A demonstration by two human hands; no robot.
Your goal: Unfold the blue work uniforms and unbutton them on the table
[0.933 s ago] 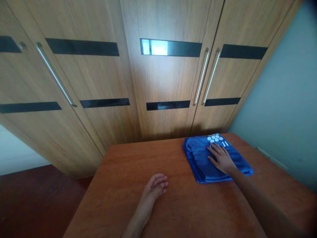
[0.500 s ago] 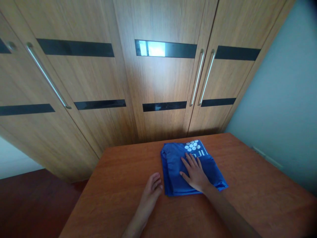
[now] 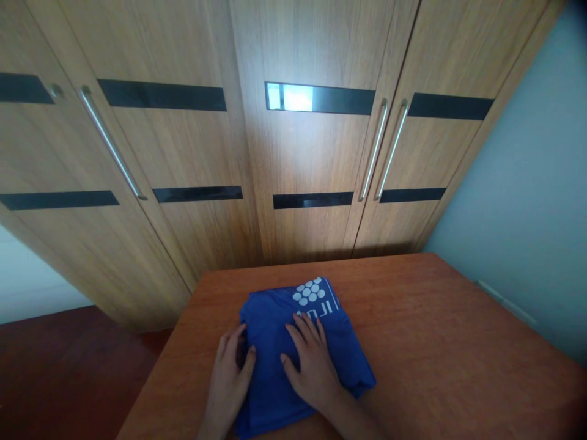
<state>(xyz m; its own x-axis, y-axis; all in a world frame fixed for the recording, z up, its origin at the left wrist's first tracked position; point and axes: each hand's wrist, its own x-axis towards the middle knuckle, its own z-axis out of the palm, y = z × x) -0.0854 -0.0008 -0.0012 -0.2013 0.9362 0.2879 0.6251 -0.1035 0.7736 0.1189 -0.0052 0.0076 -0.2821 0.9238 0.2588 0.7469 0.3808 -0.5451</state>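
On the wooden table (image 3: 435,342), near edge: folded blue shirt (image 3: 293,342) under both palms. Your left hand (image 3: 229,376) and right hand (image 3: 312,360) lie flat, fingers spread, gripping nothing. Smoothing step; next, press creases evenly.

The left hand (image 3: 228,382) lies palm down, fingers together, thumb spread toward the right. The right hand (image 3: 312,362) lies flat beside it, fingers splayed forward.
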